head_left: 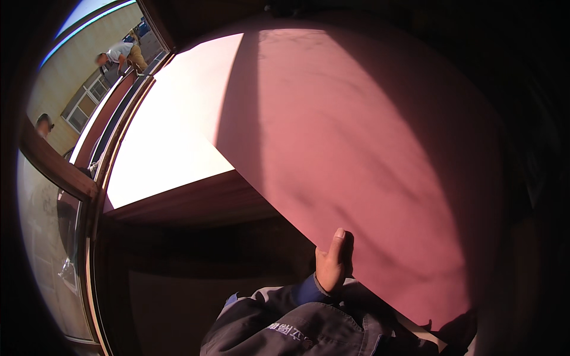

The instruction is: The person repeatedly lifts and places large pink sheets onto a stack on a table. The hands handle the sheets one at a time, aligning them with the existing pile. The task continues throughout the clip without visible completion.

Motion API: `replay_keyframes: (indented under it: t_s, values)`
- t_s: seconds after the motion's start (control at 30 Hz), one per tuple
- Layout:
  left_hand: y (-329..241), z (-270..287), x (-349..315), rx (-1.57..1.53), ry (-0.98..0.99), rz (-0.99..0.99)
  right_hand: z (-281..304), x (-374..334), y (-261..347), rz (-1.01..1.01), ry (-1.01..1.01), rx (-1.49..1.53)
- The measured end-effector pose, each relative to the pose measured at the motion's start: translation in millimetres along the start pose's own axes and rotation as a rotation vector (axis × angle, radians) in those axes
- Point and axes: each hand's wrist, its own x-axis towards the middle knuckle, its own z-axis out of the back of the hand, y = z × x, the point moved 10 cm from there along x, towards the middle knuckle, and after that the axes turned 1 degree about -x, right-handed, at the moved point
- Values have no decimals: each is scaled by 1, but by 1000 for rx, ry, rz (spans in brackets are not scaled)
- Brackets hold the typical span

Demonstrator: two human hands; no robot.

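A large, flat pink sheet (356, 148) fills the middle and right, crossed by broad bands of shadow. My left hand (332, 261) is closed on its near left edge. The thumb lies on top, pointing away from me; the fingers are hidden beneath the sheet. Farther left, part of the sheet overlaps a sunlit surface (160, 136) that looks almost white. At the sheet's near right corner is a dark shape (460, 329); whether it is my right hand or only shadow, I cannot make out.
On the left stands a brown frame (59, 163) with a glass pane (50, 237). Through the opening, a person (124, 56) bends over outside, and another person's head (44, 126) shows nearer. A dark recess (208, 249) lies under the sunlit surface.
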Motion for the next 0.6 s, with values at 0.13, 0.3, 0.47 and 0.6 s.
replay_keyframes:
  t_s: [0.13,0.3,0.47,0.6]
  values:
    - [-19,47,70,-83,-47,1,-67,-39,-25,25,12,22]
    - [-33,96,166,-332,29,32,-142,-85,-57,31,19,55]
    - [-39,93,227,-313,44,126,-186,-117,-78,42,62,137]
    - [-53,75,227,-190,109,300,-227,-145,-88,77,142,213]
